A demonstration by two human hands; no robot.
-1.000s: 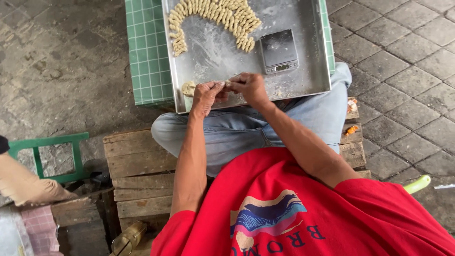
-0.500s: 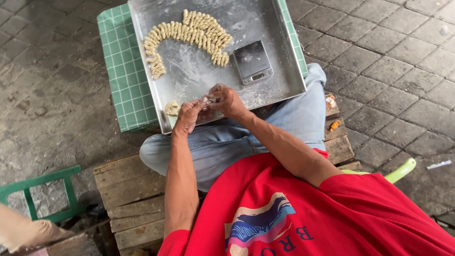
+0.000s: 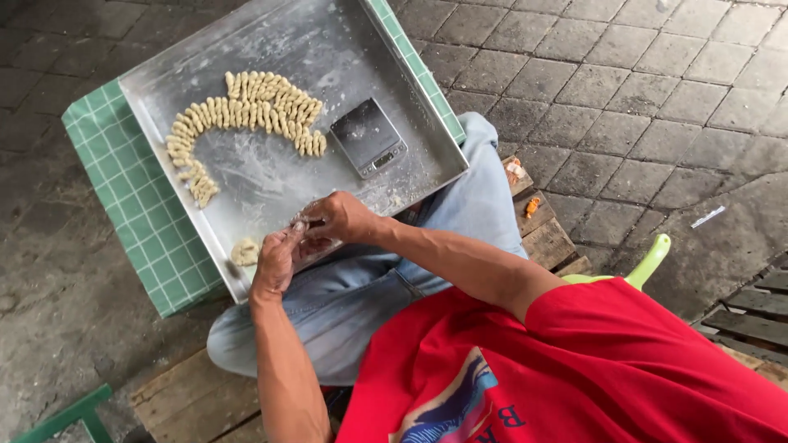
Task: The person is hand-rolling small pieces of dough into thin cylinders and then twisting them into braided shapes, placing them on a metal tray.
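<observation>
Paving stones, grey and worn, cover the ground, and the person sits on a wooden pallet [image 3: 189, 398] with a metal tray [image 3: 328, 49] across the knees. Under the tray lies a green checked cloth [image 3: 139, 205] that shows along its left edge and far right rim. Floured bare metal fills the tray's far corner and middle. Dough pieces [image 3: 246, 111] curve in a packed row across its left half, a small scale [image 3: 368, 137] sits just right of them, and a dough lump [image 3: 245, 251] rests at the near rim.

Both forearms reach forward and meet over the tray's near edge. The left hand [image 3: 277, 261] and right hand [image 3: 338, 218] are curled together, fingertips pinching a small bit of dough [image 3: 300, 226] between them, just right of the lump.
</observation>
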